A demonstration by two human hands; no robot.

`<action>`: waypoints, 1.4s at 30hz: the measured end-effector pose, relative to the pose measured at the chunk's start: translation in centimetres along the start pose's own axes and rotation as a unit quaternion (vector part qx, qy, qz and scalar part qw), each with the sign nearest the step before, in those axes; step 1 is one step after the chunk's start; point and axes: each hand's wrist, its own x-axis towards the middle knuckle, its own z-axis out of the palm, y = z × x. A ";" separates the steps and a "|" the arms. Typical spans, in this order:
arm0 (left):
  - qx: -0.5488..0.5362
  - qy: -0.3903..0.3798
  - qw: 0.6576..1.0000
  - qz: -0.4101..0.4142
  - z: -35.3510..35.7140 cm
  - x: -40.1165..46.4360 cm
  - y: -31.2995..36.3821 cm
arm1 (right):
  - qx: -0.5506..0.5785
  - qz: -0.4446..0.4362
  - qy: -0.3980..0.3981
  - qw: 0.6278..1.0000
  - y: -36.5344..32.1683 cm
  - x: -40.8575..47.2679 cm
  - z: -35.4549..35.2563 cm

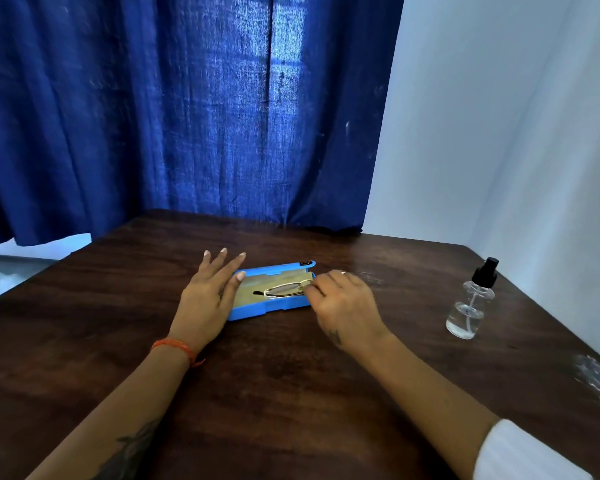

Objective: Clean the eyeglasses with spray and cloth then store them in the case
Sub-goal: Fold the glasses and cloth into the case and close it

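A blue eyeglass case (pixel 274 308) lies open in the middle of the dark wooden table (pixel 274 375), with a yellowish cloth lining (pixel 253 284) showing inside. Folded gold-rimmed eyeglasses (pixel 284 289) lie in the case. My left hand (pixel 212 292) rests flat with spread fingers on the case's left end. My right hand (pixel 343 299) is at the case's right end, fingertips pinched on the right end of the glasses frame. A clear spray bottle (pixel 471 303) with a black pump stands upright at the right of the table.
A blue curtain (pixel 187 116) hangs behind the table's far edge. A white wall (pixel 516 133) runs along the right side, close to the spray bottle. The table's left edge drops to a pale floor area (pixel 0 275).
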 end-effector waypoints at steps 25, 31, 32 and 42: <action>0.030 -0.033 0.999 -0.002 0.1 0.2 -0.6 | 0.196 0.127 -0.021 0.972 -3.9 1.3 3.5; 0.048 -0.036 0.998 0.003 -0.2 0.1 -0.2 | 0.222 0.175 0.079 0.956 -2.6 2.4 1.8; 0.049 -0.039 0.998 0.003 -0.2 0.1 -0.1 | 0.214 0.172 0.053 0.960 -2.4 2.9 1.8; 0.014 -0.047 0.999 0.004 -0.3 -0.4 0.3 | 0.248 0.193 -0.239 0.919 -2.1 2.8 4.7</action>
